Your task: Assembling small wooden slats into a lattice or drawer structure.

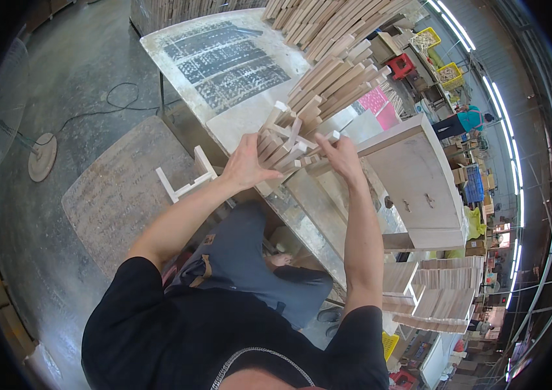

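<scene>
Short pale wooden sticks (pixel 276 146) stand in a loose bundle at the near edge of the worktable, some crossing at angles. My left hand (pixel 248 164) presses against the bundle's left side, thumb spread from the fingers around it. On the other side, my right hand (pixel 341 159) has its fingers curled around stick ends, thumb toward the bundle; part of its grip is hidden. Right behind the bundle lie longer wooden strips (pixel 334 81) in a stack.
The worktable (pixel 224 120) carries a dark patterned sheet (pixel 237 65). A wooden panel (pixel 412 175) stands at right, above stacked boards (pixel 445 292). At left are a pale wooden frame (pixel 188 185), a worn board (pixel 126 182), a fan base (pixel 43 156) and a cable. Another person (pixel 467 121) stands far right.
</scene>
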Demonstrator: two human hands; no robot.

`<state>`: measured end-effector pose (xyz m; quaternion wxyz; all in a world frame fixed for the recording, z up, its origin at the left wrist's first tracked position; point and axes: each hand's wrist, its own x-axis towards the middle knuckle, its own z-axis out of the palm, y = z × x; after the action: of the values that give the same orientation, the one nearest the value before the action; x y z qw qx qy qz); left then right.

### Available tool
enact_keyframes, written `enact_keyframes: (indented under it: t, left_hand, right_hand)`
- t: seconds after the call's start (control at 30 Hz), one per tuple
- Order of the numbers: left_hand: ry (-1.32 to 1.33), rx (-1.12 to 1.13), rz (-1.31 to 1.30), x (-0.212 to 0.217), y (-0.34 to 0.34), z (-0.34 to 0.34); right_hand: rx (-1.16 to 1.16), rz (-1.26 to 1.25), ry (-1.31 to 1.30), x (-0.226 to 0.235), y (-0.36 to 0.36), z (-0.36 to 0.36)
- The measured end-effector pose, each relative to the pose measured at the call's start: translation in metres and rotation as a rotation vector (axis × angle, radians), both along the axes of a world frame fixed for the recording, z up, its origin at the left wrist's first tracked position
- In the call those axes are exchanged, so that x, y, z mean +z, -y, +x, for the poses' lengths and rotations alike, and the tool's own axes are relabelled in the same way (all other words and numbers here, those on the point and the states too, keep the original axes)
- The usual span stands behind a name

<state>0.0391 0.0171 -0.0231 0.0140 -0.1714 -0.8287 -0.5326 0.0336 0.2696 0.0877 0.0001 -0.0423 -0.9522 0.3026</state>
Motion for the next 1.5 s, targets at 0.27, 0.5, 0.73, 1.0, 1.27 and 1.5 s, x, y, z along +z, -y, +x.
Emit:
enact_keyframes:
  t: [0.27,0.5,0.73,1.0,1.27,1.5]
  left_hand:
    - [-0.138,0.12,0.006,-0.001,-0.019,0.008]
    - [-0.202,0.106,-0.023,-0.015,-0.016,0.002]
    - [-0.15,0.061,-0.109,0.0,-0.018,-0.006]
    - [-0.101,0.043,-0.198,0.005,-0.021,-0.011]
    - [-0.078,0.003,-0.195,0.009,-0.014,-0.01]
    - [-0.065,0.032,-0.125,0.01,-0.019,-0.01]
  right_hand:
    - [-0.186,0.049,-0.233,-0.031,0.016,0.004]
    - [-0.315,-0.046,-0.196,-0.043,0.021,0.004]
    - [-0.359,-0.187,-0.192,-0.042,0.024,0.009]
    - [-0.011,-0.418,-0.315,-0.075,0.01,0.048]
    - [-0.046,0.122,-0.573,-0.036,0.036,0.064]
    - [-0.044,0.246,-0.624,-0.033,0.043,0.061]
